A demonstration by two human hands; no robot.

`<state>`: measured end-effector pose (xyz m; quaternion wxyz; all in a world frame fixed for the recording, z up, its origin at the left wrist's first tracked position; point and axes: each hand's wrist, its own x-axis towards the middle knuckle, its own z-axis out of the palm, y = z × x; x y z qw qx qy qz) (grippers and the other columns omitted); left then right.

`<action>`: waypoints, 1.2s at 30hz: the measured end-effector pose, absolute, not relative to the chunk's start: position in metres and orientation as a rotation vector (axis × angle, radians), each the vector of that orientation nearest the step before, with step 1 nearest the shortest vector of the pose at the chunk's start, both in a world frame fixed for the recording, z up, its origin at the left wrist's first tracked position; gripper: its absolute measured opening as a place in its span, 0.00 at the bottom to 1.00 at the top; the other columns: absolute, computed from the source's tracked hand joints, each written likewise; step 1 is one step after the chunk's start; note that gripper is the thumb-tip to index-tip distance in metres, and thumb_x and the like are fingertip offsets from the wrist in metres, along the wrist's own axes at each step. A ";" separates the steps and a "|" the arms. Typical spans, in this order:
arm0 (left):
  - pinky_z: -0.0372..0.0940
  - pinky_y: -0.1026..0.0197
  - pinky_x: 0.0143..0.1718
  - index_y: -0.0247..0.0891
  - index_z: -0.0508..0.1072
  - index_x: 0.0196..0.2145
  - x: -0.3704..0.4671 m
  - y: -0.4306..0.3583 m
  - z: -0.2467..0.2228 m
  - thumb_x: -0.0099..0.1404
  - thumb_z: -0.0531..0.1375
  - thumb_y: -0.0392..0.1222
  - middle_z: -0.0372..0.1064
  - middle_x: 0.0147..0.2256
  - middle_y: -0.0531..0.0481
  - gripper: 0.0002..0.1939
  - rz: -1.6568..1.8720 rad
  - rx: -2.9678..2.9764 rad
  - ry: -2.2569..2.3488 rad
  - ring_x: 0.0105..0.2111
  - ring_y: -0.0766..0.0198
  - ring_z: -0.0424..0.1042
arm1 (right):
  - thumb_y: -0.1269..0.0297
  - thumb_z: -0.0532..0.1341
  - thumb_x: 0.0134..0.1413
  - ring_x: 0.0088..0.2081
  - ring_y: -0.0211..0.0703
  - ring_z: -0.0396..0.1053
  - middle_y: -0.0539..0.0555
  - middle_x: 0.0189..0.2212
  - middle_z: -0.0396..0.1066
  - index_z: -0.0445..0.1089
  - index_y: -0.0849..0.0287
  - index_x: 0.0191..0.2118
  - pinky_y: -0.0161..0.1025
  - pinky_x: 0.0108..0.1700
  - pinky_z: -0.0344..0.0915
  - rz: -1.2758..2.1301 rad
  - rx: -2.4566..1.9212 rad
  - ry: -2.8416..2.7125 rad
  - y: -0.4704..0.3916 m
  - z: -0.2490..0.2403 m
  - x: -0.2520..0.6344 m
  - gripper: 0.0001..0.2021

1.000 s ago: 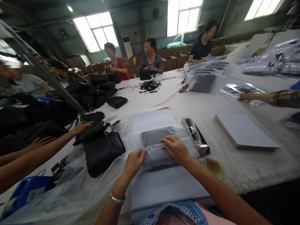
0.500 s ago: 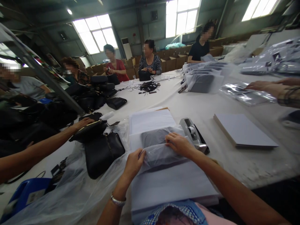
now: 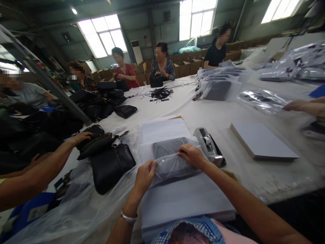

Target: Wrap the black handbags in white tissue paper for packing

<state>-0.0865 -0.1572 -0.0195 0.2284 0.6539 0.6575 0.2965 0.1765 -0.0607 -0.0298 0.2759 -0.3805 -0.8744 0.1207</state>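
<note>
In front of me a dark bag (image 3: 172, 167) lies wrapped in thin translucent white sheeting, on top of a stack of white paper (image 3: 182, 200). My left hand (image 3: 146, 174) pinches the sheeting's fold at the bundle's left end. With bent fingers, my right hand (image 3: 190, 154) grips the same fold near the right end. A grey tape dispenser (image 3: 209, 145) stands just right of the bundle, close to my right hand. Left of my left hand, a black handbag (image 3: 113, 167) lies on clear plastic sheeting (image 3: 83, 200).
A co-worker's hand (image 3: 82, 138) rests at another black bag (image 3: 96, 145) on the left. Piled black bags (image 3: 106, 98) lie beyond. On the right are a stack of white boards (image 3: 264, 140), a clear plastic packet (image 3: 261, 100) and another co-worker's hand (image 3: 297, 105). Wrapped bags (image 3: 218, 89) stand behind.
My hands stay almost where they were on the sheeting. The left co-worker's hand has drawn back left and the black bag there has tipped flatter. The right co-worker's hand has pulled away rightward.
</note>
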 end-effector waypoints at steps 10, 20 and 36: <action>0.67 0.59 0.41 0.42 0.74 0.44 -0.086 -0.151 -0.027 0.70 0.55 0.45 0.78 0.38 0.50 0.11 0.985 1.785 2.014 0.40 0.58 0.77 | 0.58 0.60 0.63 0.39 0.44 0.69 0.51 0.35 0.72 0.67 0.54 0.41 0.39 0.40 0.62 0.454 -1.090 -2.331 -0.059 -0.024 0.174 0.07; 0.67 0.51 0.53 0.39 0.74 0.51 -0.049 -0.162 -0.015 0.70 0.55 0.32 0.76 0.46 0.45 0.14 0.979 2.610 1.884 0.47 0.55 0.73 | 0.60 0.62 0.61 0.39 0.44 0.69 0.51 0.35 0.73 0.68 0.55 0.41 0.39 0.40 0.62 0.507 -1.122 -2.372 -0.054 -0.020 0.172 0.06; 0.69 0.50 0.56 0.42 0.70 0.56 -0.025 -0.158 -0.028 0.70 0.54 0.33 0.69 0.57 0.46 0.18 0.743 2.468 1.816 0.56 0.56 0.70 | 0.60 0.67 0.55 0.45 0.46 0.70 0.53 0.41 0.73 0.72 0.53 0.42 0.42 0.49 0.66 0.553 -0.943 -2.315 -0.047 -0.016 0.208 0.10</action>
